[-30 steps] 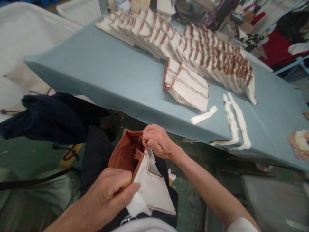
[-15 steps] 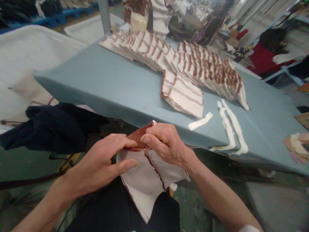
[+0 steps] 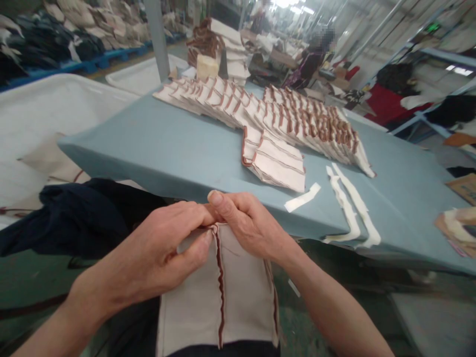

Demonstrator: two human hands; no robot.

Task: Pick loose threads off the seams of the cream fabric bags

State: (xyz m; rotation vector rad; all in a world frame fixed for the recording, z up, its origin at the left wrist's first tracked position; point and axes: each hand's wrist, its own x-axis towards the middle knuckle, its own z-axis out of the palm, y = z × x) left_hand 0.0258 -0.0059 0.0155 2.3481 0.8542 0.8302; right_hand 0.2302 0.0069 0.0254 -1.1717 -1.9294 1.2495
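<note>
A cream fabric piece [image 3: 193, 307] with a brown seam down its middle hangs over my lap, its lower edge near the bottom of the view. My left hand [image 3: 174, 243] pinches its top edge beside the seam, thumb in front and fingers behind. On the other side of the seam, my right hand [image 3: 249, 218] is closed on the same top edge, thumb pointing up and left. Both hands nearly meet there, and the fabric's brown inner side is mostly hidden by them.
A blue-grey table [image 3: 122, 134] lies ahead, bearing rows of overlapping cream-and-brown pieces [image 3: 223, 99], a small stack [image 3: 277, 161] and white strips [image 3: 345, 203]. Dark cloth [image 3: 82, 213] hangs at left near a white bin [image 3: 55, 99]. A person [image 3: 305, 64] sits far back.
The fabric has swung from a slanted, folded hang to a flatter, straighter one. My hands have come closer together at the top edge, covering the brown inside. The camera view has tipped up.
</note>
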